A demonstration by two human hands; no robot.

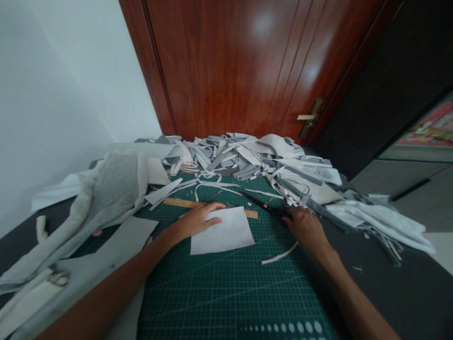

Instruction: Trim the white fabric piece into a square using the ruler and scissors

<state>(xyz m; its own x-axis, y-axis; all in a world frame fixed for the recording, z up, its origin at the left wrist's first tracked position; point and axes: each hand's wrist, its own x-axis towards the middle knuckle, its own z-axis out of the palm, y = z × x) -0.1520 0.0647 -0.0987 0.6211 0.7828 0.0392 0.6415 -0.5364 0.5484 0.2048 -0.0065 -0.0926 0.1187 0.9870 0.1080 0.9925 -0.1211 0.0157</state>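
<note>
My left hand [198, 218] lies flat with fingers stretched out on the upper left corner of a white square piece of fabric [222, 233], which rests on a green cutting mat [226, 288]. My right hand [304, 224] is closed around the handles of black scissors [265, 206]; their blades point left toward a wooden ruler [177, 203] lying just behind the white piece. A thin white strip [279, 257] lies on the mat below my right hand.
A heap of white and grey fabric scraps [255, 158] fills the table's far side before a red-brown door [247, 66]. Larger grey cloth [113, 184] drapes on the left. More white strips [378, 217] lie at the right.
</note>
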